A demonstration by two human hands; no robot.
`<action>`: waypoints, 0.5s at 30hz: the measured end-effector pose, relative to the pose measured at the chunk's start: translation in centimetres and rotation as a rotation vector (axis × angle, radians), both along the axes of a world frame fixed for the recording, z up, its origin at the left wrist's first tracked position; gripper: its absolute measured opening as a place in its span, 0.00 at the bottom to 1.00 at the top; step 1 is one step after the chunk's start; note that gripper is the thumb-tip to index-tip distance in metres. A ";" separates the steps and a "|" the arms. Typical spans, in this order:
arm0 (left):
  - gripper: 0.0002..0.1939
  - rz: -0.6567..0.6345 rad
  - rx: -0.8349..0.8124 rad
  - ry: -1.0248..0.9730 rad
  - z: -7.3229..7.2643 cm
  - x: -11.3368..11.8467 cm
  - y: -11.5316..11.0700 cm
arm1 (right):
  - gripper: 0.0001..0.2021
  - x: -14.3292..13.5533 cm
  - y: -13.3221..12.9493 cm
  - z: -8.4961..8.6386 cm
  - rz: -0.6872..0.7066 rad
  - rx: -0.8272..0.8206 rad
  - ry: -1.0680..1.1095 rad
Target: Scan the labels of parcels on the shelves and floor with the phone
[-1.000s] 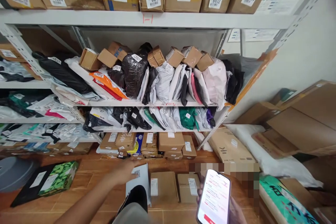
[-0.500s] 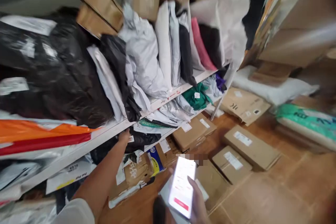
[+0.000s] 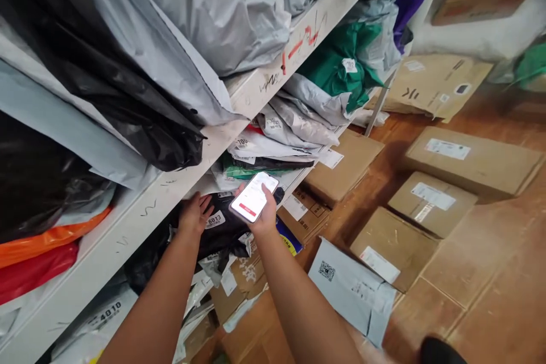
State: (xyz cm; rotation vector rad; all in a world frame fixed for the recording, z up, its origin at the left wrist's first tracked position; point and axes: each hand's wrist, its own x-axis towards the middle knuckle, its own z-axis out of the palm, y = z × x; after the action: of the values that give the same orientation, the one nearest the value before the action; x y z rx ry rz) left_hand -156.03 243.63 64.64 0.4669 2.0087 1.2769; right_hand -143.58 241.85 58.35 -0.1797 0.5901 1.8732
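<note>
My right hand point(image 3: 265, 217) holds a lit phone point(image 3: 253, 197) up in front of the lower shelf. My left hand point(image 3: 194, 214) rests with its fingers spread on a black plastic parcel point(image 3: 217, 231) that bears a white label reading 6013. The parcel lies in the lower shelf compartment, under the white shelf board point(image 3: 170, 187). Just behind the phone lie grey and white mailer bags point(image 3: 281, 131) and a green bag point(image 3: 341, 65).
Black, grey and orange bags fill the upper shelf point(image 3: 106, 68). Several cardboard boxes point(image 3: 430, 199) and a grey mailer point(image 3: 352, 290) lie on the brown tiled floor at the right. More boxes point(image 3: 305, 216) sit under the shelf.
The view has dropped and closed in on the lower shelf. My left hand reached onto the black parcel; my right hand brought the phone forward beside it.
</note>
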 end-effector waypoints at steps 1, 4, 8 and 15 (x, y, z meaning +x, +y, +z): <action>0.04 0.000 0.003 -0.008 0.1 0.1 0.0 | 0.09 0.3 0.2 0.1 -0.023 0.012 0.017; 0.05 0.020 -0.016 -0.038 1.0 0.3 0.3 | 0.09 0.9 0.5 0.4 -0.062 0.007 0.063; 0.13 0.029 -0.022 -0.057 2.5 0.1 0.7 | 0.08 1.2 0.7 1.0 -0.066 -0.041 0.096; 0.08 -0.089 0.150 -0.004 2.7 0.2 2.0 | 0.08 1.9 1.5 1.0 -0.120 0.029 0.106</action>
State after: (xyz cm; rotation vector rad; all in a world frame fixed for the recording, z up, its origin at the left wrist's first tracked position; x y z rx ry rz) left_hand -155.80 245.67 67.35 0.6169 1.8748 1.3777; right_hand -141.64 243.36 59.30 -0.0251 0.6323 1.7813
